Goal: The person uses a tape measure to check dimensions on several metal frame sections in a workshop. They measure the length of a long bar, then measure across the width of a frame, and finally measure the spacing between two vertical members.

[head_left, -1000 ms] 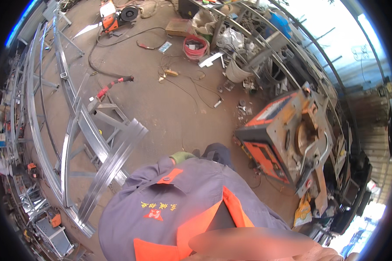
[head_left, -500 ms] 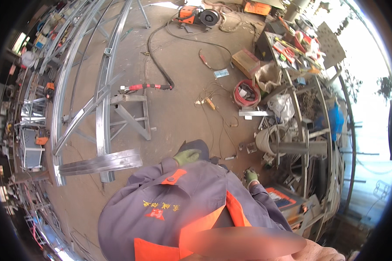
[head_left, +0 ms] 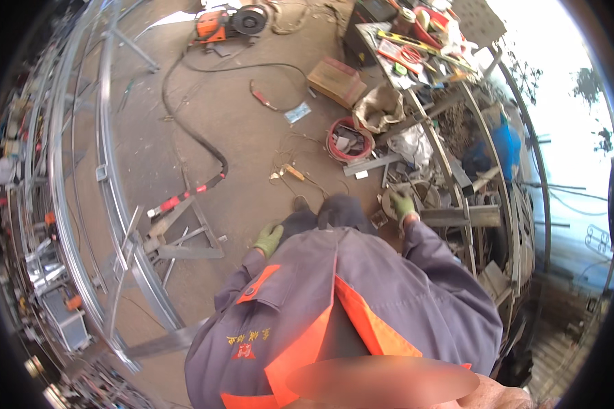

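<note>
I look down my grey work jacket with orange trim (head_left: 334, 307) and dark trousers. My left hand (head_left: 269, 238), in a green glove, hangs by my left thigh with loosely curled fingers and nothing in it. My right hand (head_left: 402, 204), also green-gloved, is held out to the right with its fingers apart, just short of a flat grey steel bar (head_left: 460, 217) on a cluttered rack. It holds nothing that I can see.
A long curved steel truss frame (head_left: 109, 204) lies on the dirt floor at left, beside a small metal trestle (head_left: 184, 235). A black hose (head_left: 198, 136) runs to an orange welder (head_left: 218, 20). A red cable coil (head_left: 348, 140), a cardboard box (head_left: 334, 78) and a tool-strewn bench (head_left: 416, 48) stand ahead and right.
The view has swung left and forward, so the truss frame now sits further left. My right hand has come out from my side toward the steel bar on the rack.
</note>
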The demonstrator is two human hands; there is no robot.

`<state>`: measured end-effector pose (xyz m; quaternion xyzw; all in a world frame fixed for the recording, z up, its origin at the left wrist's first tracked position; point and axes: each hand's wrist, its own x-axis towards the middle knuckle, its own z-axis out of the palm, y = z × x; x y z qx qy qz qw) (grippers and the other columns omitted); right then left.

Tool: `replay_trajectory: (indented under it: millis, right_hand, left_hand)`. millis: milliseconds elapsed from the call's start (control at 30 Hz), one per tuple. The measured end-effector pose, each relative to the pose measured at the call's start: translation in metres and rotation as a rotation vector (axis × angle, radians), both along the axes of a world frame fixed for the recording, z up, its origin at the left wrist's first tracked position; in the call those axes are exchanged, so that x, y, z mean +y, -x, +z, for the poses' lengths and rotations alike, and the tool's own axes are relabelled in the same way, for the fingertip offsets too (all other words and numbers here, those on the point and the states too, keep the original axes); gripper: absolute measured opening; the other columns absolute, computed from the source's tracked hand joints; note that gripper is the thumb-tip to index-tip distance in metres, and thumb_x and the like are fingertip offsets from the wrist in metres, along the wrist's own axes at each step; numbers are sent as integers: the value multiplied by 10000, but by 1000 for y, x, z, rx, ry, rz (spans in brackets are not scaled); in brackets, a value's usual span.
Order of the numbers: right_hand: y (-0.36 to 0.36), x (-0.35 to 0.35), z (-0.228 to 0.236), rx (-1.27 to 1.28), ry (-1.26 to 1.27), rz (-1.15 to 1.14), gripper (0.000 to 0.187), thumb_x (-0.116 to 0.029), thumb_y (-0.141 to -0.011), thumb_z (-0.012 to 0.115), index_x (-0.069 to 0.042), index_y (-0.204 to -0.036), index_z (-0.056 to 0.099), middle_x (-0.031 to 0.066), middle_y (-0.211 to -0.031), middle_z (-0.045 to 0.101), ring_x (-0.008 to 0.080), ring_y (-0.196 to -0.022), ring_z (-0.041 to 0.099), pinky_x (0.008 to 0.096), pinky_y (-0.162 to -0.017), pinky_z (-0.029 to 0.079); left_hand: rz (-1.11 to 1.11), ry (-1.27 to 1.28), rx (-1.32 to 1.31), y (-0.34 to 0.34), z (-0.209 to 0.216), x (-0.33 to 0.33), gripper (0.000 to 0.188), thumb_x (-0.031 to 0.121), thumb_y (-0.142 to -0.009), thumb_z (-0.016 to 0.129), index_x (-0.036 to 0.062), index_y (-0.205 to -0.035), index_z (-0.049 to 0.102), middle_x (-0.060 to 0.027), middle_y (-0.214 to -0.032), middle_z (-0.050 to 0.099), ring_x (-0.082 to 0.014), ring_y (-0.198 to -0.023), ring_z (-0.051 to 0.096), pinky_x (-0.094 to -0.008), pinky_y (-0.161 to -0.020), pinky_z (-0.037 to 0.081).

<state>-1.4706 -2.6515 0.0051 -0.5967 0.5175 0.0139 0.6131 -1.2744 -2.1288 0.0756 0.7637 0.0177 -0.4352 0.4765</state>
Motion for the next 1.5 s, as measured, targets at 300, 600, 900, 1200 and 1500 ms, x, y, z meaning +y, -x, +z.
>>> replay_trajectory:
  millis: [300, 600, 900, 1200, 1500]
  right_hand:
    - [-264, -194, 54, 97, 459, 99, 907, -522, -840, 853, -9, -1526, 553, 244, -1395, 693, 348, -1273, 680, 425, -1078, 513]
    - [-491, -385, -32, -249, 406, -3, 636, -369, -966, 768, 29, -1442, 627, 165, -1326, 724, 287, -1181, 682, 458, -1010, 566]
    - [-514, -422, -38, 767, 770, 855, 683, -655, -911, 715, -54, -1234, 751, 170, -1188, 789, 330, -1119, 749, 466, -937, 574]
    - [-513, -313, 25, 483, 698, 538, 789, -588, -827, 815, -81, -1409, 654, 216, -1307, 748, 390, -1177, 727, 472, -995, 557]
    - [-471, 30, 126, -101, -518, 1140, 316, -103, -1025, 720, -91, -1337, 670, 16, -1144, 704, 121, -954, 654, 282, -839, 551]
  left_hand:
    - [77, -428, -13, -34, -29, 15, 527, 357, -1027, 682, -14, -1401, 661, -164, -1283, 756, -312, -1164, 715, -423, -1018, 552]
    - [500, -563, 276, -2, 9, -79, 504, 328, -1023, 681, -17, -1390, 670, -160, -1266, 758, -306, -1154, 714, -424, -1015, 556]
    - [689, -579, 425, 14, 26, -150, 481, 300, -1020, 679, -21, -1378, 680, -156, -1249, 760, -300, -1145, 714, -425, -1011, 560]
    - [883, -505, 410, 85, 9, -177, 459, 271, -1016, 678, -24, -1367, 689, -151, -1232, 762, -294, -1135, 714, -425, -1008, 565]
    - [1410, -510, 119, 230, -35, -201, 438, 242, -1012, 677, -28, -1356, 698, -147, -1215, 764, -288, -1125, 714, -426, -1005, 569]
